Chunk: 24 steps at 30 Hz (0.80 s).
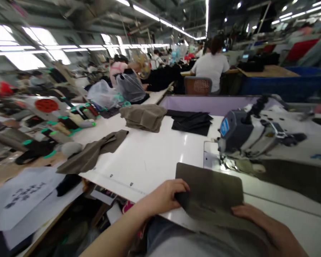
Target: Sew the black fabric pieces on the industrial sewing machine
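An olive-brown fabric piece (211,189) with rounded corners lies at the front of the white sewing table (149,157), its near part hanging toward my lap. My left hand (171,194) pinches its left edge, where a darker fold shows. On the right edge rests my right hand (252,214), fingers on top and thumb hidden, so its grip is partly out of sight. Behind the right hand stands the sewing machine (256,132), its lit needle area (226,164) above the tabletop. More olive cloth (291,178) runs under and beside the machine arm.
A stack of brown fabric pieces (144,116) and a black fabric stack (192,121) lie at the table's back. Another brown piece (96,151) hangs over the left edge. Thread cones (77,119) and a white sheet with writing (23,196) are at left. Co-workers (212,64) sit beyond.
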### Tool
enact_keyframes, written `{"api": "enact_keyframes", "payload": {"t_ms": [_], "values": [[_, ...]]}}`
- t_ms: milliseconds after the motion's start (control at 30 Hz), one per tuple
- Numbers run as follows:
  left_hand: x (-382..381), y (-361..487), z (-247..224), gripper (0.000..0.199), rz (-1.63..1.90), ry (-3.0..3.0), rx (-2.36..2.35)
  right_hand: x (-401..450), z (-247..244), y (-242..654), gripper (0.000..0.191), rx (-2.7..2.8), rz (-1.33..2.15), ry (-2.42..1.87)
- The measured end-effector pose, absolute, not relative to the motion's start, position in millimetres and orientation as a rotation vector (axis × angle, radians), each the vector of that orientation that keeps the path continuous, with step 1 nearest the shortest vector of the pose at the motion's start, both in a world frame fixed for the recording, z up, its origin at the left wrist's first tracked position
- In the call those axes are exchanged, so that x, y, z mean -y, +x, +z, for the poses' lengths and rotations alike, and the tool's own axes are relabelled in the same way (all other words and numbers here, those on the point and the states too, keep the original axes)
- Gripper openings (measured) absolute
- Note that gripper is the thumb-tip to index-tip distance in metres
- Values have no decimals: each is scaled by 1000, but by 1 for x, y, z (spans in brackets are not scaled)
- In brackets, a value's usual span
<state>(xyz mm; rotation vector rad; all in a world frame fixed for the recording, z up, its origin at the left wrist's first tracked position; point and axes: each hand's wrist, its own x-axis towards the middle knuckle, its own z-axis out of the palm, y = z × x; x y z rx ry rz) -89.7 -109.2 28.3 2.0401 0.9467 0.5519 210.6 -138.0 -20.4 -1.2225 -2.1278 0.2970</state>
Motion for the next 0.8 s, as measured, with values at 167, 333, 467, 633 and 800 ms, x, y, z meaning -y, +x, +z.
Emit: {"api": "enact_keyframes", "payload": {"t_ms": [167, 333, 467, 633, 800], "values": [[103, -94, 27, 16, 574, 1941, -914, 156, 3, 201, 21, 2098, 616, -1373], [99, -89, 19, 12, 596, 1835, -1245, 144, 10, 191, 16, 1898, 660, -1605], [95, -83, 10, 13, 710, 1867, -1420, 144, 4, 189, 27, 1664, 713, -1768], [92, -80, 2, 17, 743, 1913, -1594, 144, -1, 185, 49, 1516, 738, -1752], [94, -84, 0, 52, 786, 2125, -1595, 145, 1, 186, 26, 1751, 557, -1747]]}}
